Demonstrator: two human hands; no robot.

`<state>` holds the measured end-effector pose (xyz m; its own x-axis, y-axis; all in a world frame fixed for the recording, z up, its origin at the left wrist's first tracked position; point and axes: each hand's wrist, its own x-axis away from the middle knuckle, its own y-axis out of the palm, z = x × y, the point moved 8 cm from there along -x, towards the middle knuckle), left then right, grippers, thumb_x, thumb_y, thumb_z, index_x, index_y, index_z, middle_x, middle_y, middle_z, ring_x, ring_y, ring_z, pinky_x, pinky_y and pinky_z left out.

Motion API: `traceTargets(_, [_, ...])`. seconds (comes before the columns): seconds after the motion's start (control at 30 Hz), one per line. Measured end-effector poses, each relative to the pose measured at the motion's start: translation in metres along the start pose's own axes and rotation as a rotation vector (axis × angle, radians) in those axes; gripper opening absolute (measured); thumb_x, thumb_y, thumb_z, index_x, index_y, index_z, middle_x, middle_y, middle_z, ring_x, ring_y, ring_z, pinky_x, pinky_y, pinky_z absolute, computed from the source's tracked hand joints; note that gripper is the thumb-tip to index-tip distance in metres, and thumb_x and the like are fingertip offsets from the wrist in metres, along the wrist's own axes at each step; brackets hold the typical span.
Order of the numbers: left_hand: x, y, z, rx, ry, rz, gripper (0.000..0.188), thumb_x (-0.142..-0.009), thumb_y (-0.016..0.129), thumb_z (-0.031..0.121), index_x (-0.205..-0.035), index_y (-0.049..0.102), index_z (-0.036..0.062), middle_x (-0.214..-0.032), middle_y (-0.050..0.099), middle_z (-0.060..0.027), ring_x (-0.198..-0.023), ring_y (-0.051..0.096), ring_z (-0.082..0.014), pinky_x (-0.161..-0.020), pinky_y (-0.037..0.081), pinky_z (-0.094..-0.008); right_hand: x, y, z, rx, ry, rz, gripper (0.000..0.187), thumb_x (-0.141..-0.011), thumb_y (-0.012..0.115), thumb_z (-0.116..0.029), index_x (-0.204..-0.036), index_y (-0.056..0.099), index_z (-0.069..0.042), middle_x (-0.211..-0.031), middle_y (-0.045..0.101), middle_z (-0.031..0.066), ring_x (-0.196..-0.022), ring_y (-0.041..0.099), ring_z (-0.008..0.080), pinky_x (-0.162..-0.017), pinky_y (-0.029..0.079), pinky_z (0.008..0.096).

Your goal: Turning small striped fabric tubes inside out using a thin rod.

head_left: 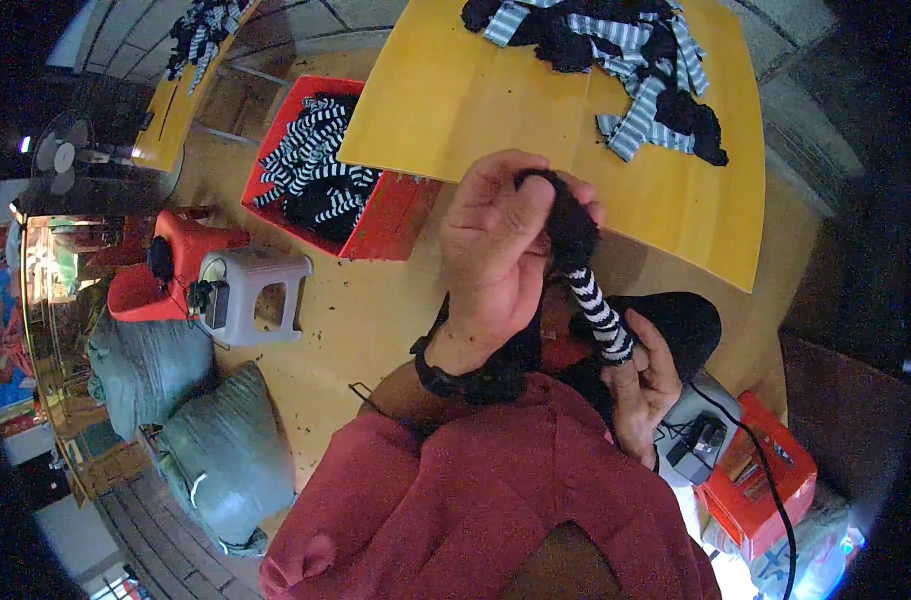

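Observation:
A narrow knitted piece (599,315), striped black and white with a fuzzy black end, stretches between my two hands; whether it is a sock or a glove I cannot tell. My left hand (497,225), with a dark band at its wrist, is closed around the black end, its thumb pressed on the fabric. Lower and to the right, my right hand (645,388) grips the striped end between thumb and fingers. The black part hides some of my left fingers. Behind the left hand stands a yellow table (455,110).
Grey-and-black striped knit pieces (635,60) lie heaped on the table. A red bin (385,225) holds more striped pieces. To the left stand a grey stool (260,285), a red stool (140,280), stuffed green sacks (225,450) and a fan (65,155). A red crate (765,480) sits right, near a black cable (765,465).

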<state>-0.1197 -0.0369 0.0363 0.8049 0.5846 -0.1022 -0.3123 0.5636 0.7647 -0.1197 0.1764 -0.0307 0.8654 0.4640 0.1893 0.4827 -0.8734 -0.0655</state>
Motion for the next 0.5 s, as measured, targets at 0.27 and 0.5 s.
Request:
traceTargets(0.27, [0.012, -0.001, -0.01, -0.072, 0.064, 0.028, 0.026, -0.085, 0.059, 0.008, -0.108, 0.049, 0.003, -0.094, 0.061, -0.0177, -0.083, 0.062, -0.028, -0.071, 0.053, -0.0414, 0.001, -0.002, 0.007, 0.012, -0.02, 0.1, 0.05, -0.086, 0.061, -0.026, -0.127, 0.045, -0.001, -0.081, 0.057, -0.0012, -0.065, 0.048, 0.0052, -0.058, 0.039, 0.0179])
traceTargets(0.5, [0.022, 0.005, -0.027, 0.0, -0.057, 0.013, 0.029, -0.083, 0.063, 0.013, -0.105, 0.047, 0.0033, -0.085, 0.061, -0.016, -0.074, 0.061, -0.026, -0.066, 0.052, -0.0384, -0.006, 0.002, -0.01, 0.06, -0.15, 0.083, 0.046, -0.084, 0.06, -0.023, -0.122, 0.049, 0.001, -0.088, 0.06, 0.0029, -0.067, 0.053, 0.0069, -0.057, 0.042, 0.0188])
